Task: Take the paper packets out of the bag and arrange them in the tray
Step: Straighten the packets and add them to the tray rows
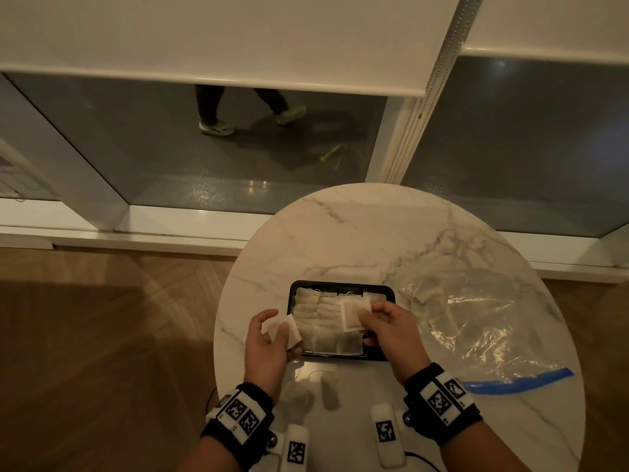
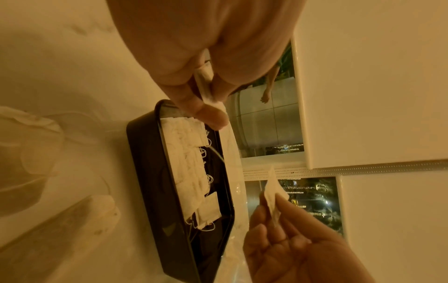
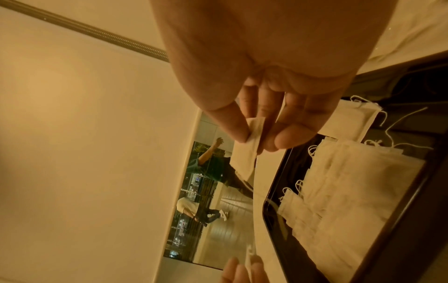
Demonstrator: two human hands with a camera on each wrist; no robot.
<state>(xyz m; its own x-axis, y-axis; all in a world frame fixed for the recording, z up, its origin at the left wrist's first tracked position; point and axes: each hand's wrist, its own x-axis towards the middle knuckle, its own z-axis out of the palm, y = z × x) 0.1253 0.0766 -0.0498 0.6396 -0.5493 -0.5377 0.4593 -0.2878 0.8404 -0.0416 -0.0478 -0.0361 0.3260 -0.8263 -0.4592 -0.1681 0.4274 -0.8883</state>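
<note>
Two hands, each pinching one white paper packet: left hand point(image 1: 269, 338) at the black rectangular tray's point(image 1: 293, 291) nine o'clock edge, right hand point(image 1: 391, 327) over its three o'clock side; one clear plastic bag point(image 1: 476, 321) lies beyond.

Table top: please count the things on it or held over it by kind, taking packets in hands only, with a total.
Black tray: 1
Clear plastic bag: 1
Packet in the left hand: 1
Packet in the right hand: 1
Total: 4
</note>
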